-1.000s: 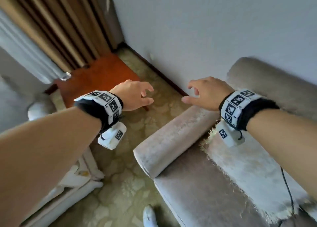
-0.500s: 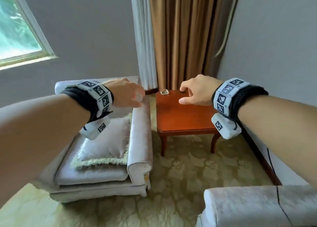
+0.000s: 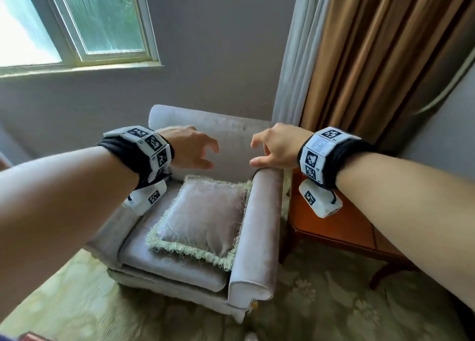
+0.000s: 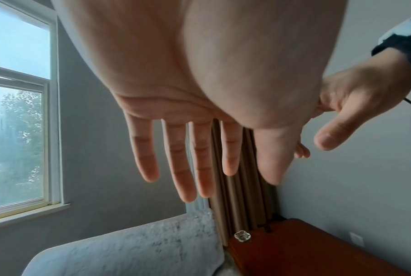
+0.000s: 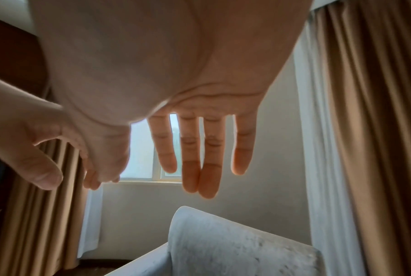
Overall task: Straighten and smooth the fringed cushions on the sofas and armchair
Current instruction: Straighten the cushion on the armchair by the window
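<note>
A pale armchair (image 3: 257, 227) stands under the window. On its seat a fringed cushion (image 3: 203, 217) lies flat, turned slightly askew, its right edge against the right armrest. My left hand (image 3: 195, 150) hovers in the air above the cushion's far edge, fingers spread and empty. My right hand (image 3: 272, 145) hovers above the back end of the right armrest, also spread and empty. The wrist views show both palms with straight fingers (image 4: 187, 168) (image 5: 192, 164) and the chair back (image 4: 128, 248) (image 5: 235, 246) below them.
A red-brown wooden side table (image 3: 341, 225) stands right of the armchair, with a small glass object (image 4: 242, 236) on it. Brown and white curtains (image 3: 359, 70) hang behind it. A window (image 3: 90, 21) is on the left wall. Patterned green carpet (image 3: 321, 309) covers the floor.
The view has swung left from the sofa, past the side table, to the armchair, which is now nearer and centred. Both hands stay raised and empty, fingers now more spread.
</note>
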### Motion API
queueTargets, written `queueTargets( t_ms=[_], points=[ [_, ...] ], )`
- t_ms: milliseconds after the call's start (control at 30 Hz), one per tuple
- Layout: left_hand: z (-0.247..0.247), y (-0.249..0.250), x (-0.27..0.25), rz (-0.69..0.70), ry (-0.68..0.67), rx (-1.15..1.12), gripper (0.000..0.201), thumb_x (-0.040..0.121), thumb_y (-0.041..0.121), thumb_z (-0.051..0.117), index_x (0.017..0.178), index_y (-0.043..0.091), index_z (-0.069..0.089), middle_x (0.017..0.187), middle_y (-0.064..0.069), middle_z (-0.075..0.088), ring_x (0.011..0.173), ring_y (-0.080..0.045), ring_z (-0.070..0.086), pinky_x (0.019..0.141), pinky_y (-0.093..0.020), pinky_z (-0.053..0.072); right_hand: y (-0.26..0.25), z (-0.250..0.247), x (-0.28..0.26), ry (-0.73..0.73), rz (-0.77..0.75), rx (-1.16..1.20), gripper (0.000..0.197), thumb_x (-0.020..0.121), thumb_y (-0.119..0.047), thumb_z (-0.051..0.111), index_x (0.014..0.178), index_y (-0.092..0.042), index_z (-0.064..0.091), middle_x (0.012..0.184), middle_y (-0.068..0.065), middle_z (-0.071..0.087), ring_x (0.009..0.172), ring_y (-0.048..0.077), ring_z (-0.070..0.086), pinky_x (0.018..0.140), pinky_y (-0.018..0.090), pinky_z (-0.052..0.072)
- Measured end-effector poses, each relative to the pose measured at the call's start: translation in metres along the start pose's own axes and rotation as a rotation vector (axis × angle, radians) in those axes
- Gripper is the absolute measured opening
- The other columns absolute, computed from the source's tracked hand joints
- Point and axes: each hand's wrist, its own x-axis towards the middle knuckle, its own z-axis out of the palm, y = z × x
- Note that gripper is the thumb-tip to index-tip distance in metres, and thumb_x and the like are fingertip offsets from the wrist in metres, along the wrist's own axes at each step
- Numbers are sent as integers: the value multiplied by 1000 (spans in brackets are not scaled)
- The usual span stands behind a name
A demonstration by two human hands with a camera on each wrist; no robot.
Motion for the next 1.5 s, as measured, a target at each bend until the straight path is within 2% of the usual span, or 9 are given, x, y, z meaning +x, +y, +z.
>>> queueTargets(
  t_ms=[300, 467, 600, 700, 900, 1000, 1167, 1300, 1500],
  points=[
    [23, -95, 116, -124, -43, -18, 50, 92, 56, 58, 139, 42, 49, 113, 12, 71, 114, -17, 59, 92, -36, 52, 29, 29, 191, -18, -125, 41, 63, 77, -75, 54, 126, -36, 54, 95, -6, 60, 96, 24, 63, 85, 44, 54],
    [39, -144, 167, -123, -99, -24, 48, 91, 54, 58, 137, 42, 50, 111, 16, 70, 116, -16, 57, 91, -32, 49, 32, 47, 261, -55, -154, 112, 59, 83, -69, 57, 130, -33, 54, 102, -1, 65, 95, 24, 64, 86, 40, 53],
    [66, -187, 208, -117, -92, -118, 46, 88, 58, 58, 132, 46, 52, 92, 24, 61, 109, -16, 60, 90, -39, 53, 32, 68, 311, -106, -126, 141, 61, 82, -71, 55, 130, -34, 53, 105, 0, 64, 94, 24, 64, 87, 42, 53],
    [97, -226, 245, -57, -132, -113, 47, 89, 58, 58, 133, 45, 52, 98, 21, 66, 106, -15, 62, 87, -35, 52, 28, 94, 351, -158, -68, 168, 62, 81, -73, 53, 131, -35, 52, 105, -1, 64, 94, 23, 64, 88, 43, 53],
    [184, -303, 332, 79, -167, -190, 50, 89, 60, 57, 136, 43, 50, 107, 17, 70, 104, -16, 62, 86, -36, 53, 21, 168, 416, -252, 149, 255, 62, 85, -69, 53, 134, -32, 51, 108, -2, 67, 99, 22, 63, 90, 42, 52],
    [238, -328, 351, 79, -184, -293, 53, 89, 63, 56, 137, 42, 49, 109, 15, 71, 106, -17, 66, 88, -35, 54, 13, 212, 430, -251, 267, 344, 59, 86, -66, 55, 132, -30, 53, 100, -7, 68, 100, 19, 63, 91, 40, 51],
    [346, -354, 370, 22, -219, -445, 56, 87, 66, 55, 138, 43, 47, 116, 10, 68, 107, -17, 64, 92, -36, 52, -1, 318, 429, -182, 472, 526, 57, 87, -59, 59, 132, -24, 55, 106, -2, 62, 103, 19, 59, 91, 34, 46],
    [436, -356, 389, -70, -243, -615, 70, 76, 79, 43, 136, 44, 46, 118, 7, 63, 98, -15, 64, 94, -39, 52, -6, 406, 419, -160, 652, 613, 61, 88, -63, 56, 138, -29, 50, 118, -2, 56, 112, 18, 55, 97, 38, 45],
    [551, -344, 409, -232, -153, -782, 56, 87, 64, 57, 139, 45, 47, 127, 3, 57, 109, -14, 61, 95, -38, 50, 5, 525, 417, -44, 834, 657, 64, 88, -63, 55, 142, -31, 47, 133, 2, 49, 124, 21, 49, 103, 37, 41]
  ],
)
